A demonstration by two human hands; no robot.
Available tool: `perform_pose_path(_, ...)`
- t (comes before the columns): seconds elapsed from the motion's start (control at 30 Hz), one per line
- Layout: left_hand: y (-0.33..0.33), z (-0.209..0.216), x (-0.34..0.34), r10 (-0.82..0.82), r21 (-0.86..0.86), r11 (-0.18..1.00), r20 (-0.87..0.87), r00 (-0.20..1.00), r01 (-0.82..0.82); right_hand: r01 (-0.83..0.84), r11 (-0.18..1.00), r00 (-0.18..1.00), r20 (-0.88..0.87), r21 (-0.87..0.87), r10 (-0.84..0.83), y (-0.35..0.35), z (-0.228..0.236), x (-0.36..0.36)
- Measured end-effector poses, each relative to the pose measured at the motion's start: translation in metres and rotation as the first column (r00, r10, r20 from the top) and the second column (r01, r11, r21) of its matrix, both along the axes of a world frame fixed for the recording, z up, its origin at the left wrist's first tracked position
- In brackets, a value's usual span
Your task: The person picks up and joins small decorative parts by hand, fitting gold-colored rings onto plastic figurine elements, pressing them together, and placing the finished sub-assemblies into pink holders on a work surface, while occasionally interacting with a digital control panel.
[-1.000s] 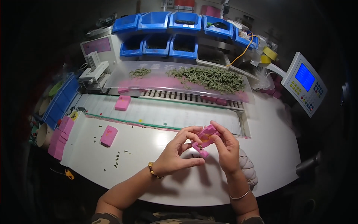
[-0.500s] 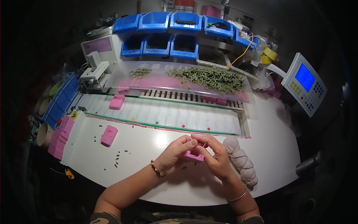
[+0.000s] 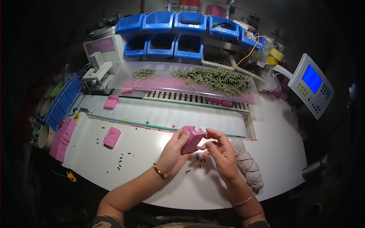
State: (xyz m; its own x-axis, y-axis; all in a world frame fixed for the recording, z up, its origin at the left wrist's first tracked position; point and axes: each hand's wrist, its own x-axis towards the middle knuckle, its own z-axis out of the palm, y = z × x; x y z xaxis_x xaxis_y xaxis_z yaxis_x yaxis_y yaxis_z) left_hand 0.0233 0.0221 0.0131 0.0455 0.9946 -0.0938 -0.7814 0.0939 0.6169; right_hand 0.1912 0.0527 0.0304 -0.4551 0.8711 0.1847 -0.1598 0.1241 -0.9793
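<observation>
My left hand (image 3: 175,152) grips a small pink box (image 3: 192,142), which is held tilted above the white table. Close to the box's right side is my right hand (image 3: 221,155), its fingers spread and nothing visible in them. Whether a fingertip touches the box I cannot tell. Beneath the hands, several small dark green bits (image 3: 200,159) lie scattered on the tabletop. A twisted whitish bundle of cloth or yarn (image 3: 247,165) rests beside my right hand. Another pink box (image 3: 112,138) sits on the table to the left.
A pale conveyor belt (image 3: 182,116) carries a pink box (image 3: 111,102). Behind it, a clear sheet (image 3: 159,81) holds a heap of green curled pieces (image 3: 220,79). Blue bins (image 3: 157,21) line the back. A control panel (image 3: 311,85) stands right; stacked pink boxes (image 3: 61,142) stand left.
The pink box has been raised and tipped in my left hand, and my right hand has come away from it. More green bits show below. The belt's box has shifted left.
</observation>
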Motion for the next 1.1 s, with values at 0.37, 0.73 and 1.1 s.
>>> perform_pose_path(0.37,-0.012,0.005,0.010,0.647,0.666,0.745,-0.713,0.271,-0.028,-0.096,0.958,0.979,-0.197,-0.271,0.043,-0.001,-0.006,-0.001)
perform_pose_path(0.73,-0.007,0.003,-0.003,-0.204,0.027,0.975,-0.270,0.941,0.219,-0.019,0.894,0.984,0.166,0.448,-0.063,0.000,0.003,0.001)
perform_pose_path(1.1,-0.006,0.003,-0.008,-0.001,-0.109,0.994,-0.244,0.970,-0.027,-0.047,0.634,0.897,0.312,0.772,-0.314,-0.016,0.018,-0.011)
